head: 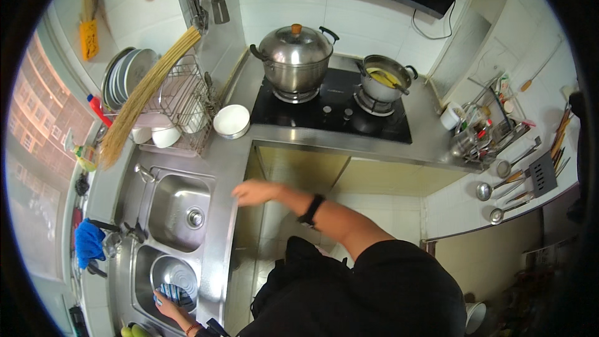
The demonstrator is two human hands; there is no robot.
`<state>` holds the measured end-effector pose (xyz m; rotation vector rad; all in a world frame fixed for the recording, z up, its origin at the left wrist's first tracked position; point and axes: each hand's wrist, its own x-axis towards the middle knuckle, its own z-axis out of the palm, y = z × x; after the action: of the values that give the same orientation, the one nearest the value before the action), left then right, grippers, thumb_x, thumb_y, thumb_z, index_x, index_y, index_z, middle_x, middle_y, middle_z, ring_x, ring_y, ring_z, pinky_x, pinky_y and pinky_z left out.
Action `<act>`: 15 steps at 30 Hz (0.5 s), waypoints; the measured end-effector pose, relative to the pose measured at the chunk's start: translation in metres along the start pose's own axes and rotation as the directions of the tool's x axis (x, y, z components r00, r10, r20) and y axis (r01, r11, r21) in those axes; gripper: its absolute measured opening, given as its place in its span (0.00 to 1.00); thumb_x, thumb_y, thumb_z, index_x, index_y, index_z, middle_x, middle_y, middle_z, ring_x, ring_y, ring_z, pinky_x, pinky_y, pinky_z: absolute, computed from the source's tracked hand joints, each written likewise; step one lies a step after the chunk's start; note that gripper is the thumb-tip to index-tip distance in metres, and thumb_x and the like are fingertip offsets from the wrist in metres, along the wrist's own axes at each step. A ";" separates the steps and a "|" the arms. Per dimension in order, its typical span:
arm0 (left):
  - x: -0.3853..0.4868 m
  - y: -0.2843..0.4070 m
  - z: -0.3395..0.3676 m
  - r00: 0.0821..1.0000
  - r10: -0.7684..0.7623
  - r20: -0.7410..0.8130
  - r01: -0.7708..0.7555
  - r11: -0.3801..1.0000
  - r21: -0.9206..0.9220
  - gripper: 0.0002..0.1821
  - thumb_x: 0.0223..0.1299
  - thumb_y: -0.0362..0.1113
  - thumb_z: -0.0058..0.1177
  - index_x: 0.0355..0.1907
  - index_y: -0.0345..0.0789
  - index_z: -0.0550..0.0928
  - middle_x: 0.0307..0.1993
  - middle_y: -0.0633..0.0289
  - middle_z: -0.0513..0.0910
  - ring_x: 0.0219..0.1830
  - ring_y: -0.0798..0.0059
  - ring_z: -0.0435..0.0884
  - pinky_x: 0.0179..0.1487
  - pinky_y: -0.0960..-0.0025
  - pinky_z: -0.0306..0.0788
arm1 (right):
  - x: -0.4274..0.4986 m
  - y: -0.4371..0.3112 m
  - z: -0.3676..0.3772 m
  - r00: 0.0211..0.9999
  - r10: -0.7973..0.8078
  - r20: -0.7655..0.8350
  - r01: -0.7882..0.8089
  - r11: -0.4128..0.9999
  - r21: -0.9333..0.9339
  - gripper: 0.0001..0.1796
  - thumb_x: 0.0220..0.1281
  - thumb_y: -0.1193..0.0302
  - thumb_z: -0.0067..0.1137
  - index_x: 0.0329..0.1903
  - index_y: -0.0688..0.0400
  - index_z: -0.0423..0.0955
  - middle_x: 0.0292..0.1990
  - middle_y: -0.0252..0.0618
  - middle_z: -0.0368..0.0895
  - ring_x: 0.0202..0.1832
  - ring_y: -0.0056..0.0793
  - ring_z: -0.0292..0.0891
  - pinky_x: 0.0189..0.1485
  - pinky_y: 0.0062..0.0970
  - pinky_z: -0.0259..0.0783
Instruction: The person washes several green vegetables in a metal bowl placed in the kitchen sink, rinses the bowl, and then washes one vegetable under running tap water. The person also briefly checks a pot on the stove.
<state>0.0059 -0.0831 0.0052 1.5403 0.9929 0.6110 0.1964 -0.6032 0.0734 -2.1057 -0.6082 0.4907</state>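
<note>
My left hand [167, 308] grips a blue striped cloth [172, 293]. It holds the cloth at the near-left rim of a round metal basin [177, 269], which sits in the nearer sink bowl [144, 285]. My right hand [255, 192] is stretched out over the front edge of the steel counter [224, 234], beside the farther sink bowl [180, 210]. Its fingers are bent and point left; nothing shows in them, though their undersides are hidden. A faucet [145, 173] stands at the back of the farther bowl.
A wire dish rack [180, 89] holds plates and bowls, with a straw whisk broom [149, 98] across it. A white bowl [231, 120] stands beside the rack. A large lidded pot [297, 58] and a smaller pot [384, 77] sit on the gas stove [337, 89].
</note>
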 end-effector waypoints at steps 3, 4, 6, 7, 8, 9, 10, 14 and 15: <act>-0.002 -0.048 0.007 0.986 0.112 -0.126 -0.065 0.942 0.330 0.32 0.63 0.51 0.57 0.54 0.21 0.75 0.48 0.44 0.81 0.46 0.56 0.80 0.53 0.62 0.72 | -0.105 0.076 -0.085 0.810 0.392 -0.435 -0.320 0.919 0.232 0.21 0.59 0.65 0.61 0.53 0.60 0.73 0.45 0.37 0.80 0.45 0.29 0.77 0.47 0.30 0.75; -0.005 -0.061 0.010 0.983 0.176 -0.054 -0.144 0.918 0.369 0.33 0.63 0.51 0.56 0.54 0.20 0.74 0.50 0.41 0.80 0.48 0.52 0.79 0.54 0.61 0.71 | -0.147 0.092 -0.104 0.647 0.511 -0.566 -0.278 0.849 0.449 0.24 0.59 0.67 0.60 0.58 0.58 0.69 0.44 0.35 0.80 0.41 0.25 0.77 0.41 0.28 0.75; -0.011 -0.079 0.019 0.985 0.162 0.052 -0.167 0.873 0.459 0.33 0.64 0.48 0.55 0.57 0.17 0.71 0.53 0.36 0.77 0.53 0.49 0.78 0.58 0.62 0.69 | -0.218 0.115 -0.148 0.327 0.566 -0.757 -0.114 0.819 0.563 0.26 0.55 0.67 0.64 0.55 0.62 0.69 0.47 0.42 0.78 0.39 0.32 0.76 0.43 0.32 0.74; -0.014 -0.084 0.028 0.971 0.202 0.125 -0.238 0.835 0.496 0.34 0.64 0.48 0.55 0.57 0.16 0.70 0.54 0.35 0.76 0.55 0.49 0.76 0.60 0.62 0.67 | -0.240 0.123 -0.174 0.009 0.605 -0.796 -0.300 0.761 0.575 0.30 0.52 0.65 0.67 0.56 0.63 0.67 0.53 0.48 0.74 0.44 0.37 0.76 0.49 0.36 0.72; -0.019 -0.086 0.040 0.962 0.154 0.223 -0.239 0.872 0.428 0.35 0.64 0.50 0.54 0.57 0.16 0.70 0.54 0.35 0.76 0.56 0.47 0.75 0.61 0.60 0.66 | -0.267 0.128 -0.192 -0.142 0.398 -0.906 -0.437 0.796 0.418 0.34 0.50 0.63 0.70 0.57 0.63 0.66 0.56 0.55 0.70 0.51 0.47 0.72 0.55 0.41 0.69; -0.026 -0.086 0.052 0.960 0.074 0.272 -0.186 0.889 0.418 0.36 0.63 0.51 0.54 0.57 0.16 0.70 0.54 0.36 0.76 0.56 0.46 0.74 0.62 0.59 0.66 | -0.288 0.131 -0.217 -0.225 0.270 -0.936 -0.645 0.679 0.351 0.40 0.48 0.60 0.72 0.62 0.62 0.62 0.57 0.59 0.67 0.57 0.55 0.67 0.61 0.44 0.64; -0.035 -0.082 0.065 0.944 0.124 0.306 -0.264 0.840 0.473 0.37 0.63 0.53 0.54 0.58 0.17 0.70 0.55 0.36 0.75 0.57 0.44 0.74 0.62 0.57 0.66 | -0.301 0.134 -0.237 -0.255 0.156 -0.954 -0.744 0.599 0.297 0.44 0.48 0.59 0.72 0.65 0.60 0.59 0.58 0.60 0.66 0.59 0.58 0.65 0.62 0.45 0.63; -0.090 -0.055 0.107 0.962 0.062 0.264 -0.260 0.492 0.831 0.38 0.60 0.60 0.52 0.59 0.28 0.71 0.59 0.44 0.71 0.59 0.42 0.71 0.61 0.48 0.65 | -0.332 0.138 -0.314 -0.182 -0.020 -0.983 -0.905 0.396 0.159 0.52 0.49 0.55 0.72 0.73 0.42 0.50 0.61 0.62 0.63 0.61 0.60 0.65 0.61 0.46 0.65; -0.104 -0.048 0.119 0.968 0.062 0.243 -0.245 0.442 0.863 0.38 0.59 0.62 0.52 0.60 0.32 0.72 0.61 0.46 0.70 0.59 0.42 0.71 0.61 0.46 0.65 | -0.334 0.139 -0.329 -0.101 0.086 -0.991 -0.908 0.398 0.127 0.51 0.49 0.55 0.71 0.73 0.40 0.49 0.60 0.60 0.66 0.59 0.58 0.68 0.59 0.46 0.67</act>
<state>0.0387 -0.2345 -0.0524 2.6136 1.0983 -0.0172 0.1408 -1.0773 0.1792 -2.6572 1.2902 -0.9076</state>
